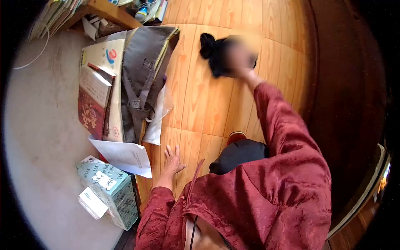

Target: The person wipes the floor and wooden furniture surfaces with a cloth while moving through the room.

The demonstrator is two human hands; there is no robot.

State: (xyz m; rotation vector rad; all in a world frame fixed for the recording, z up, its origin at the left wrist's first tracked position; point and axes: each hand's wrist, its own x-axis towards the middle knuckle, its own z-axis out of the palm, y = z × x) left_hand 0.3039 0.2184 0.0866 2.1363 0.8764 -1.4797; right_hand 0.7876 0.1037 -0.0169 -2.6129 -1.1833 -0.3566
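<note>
My right hand (241, 60) reaches forward over the tiled floor, its fingers smeared by a blur. It is on or just over a dark black item (216, 52), perhaps cloth, whose kind I cannot make out. Whether the fingers grip it is hidden. Nearer to me, my left hand (173, 161) has its fingers spread and nothing in them, low over or resting on the floor. Beside it lies a white printed sheet of paper (127, 157). My dark-clad knee (239, 156) shows between the two dark red sleeves.
Against the pale wall on the left stand a grey bag (143, 75), a red-brown book (95, 98), a blue-green patterned box (114, 189) and a small white box (92, 203). A wooden shelf (102, 12) is at the far left. Dark brown furniture (346, 83) borders the right.
</note>
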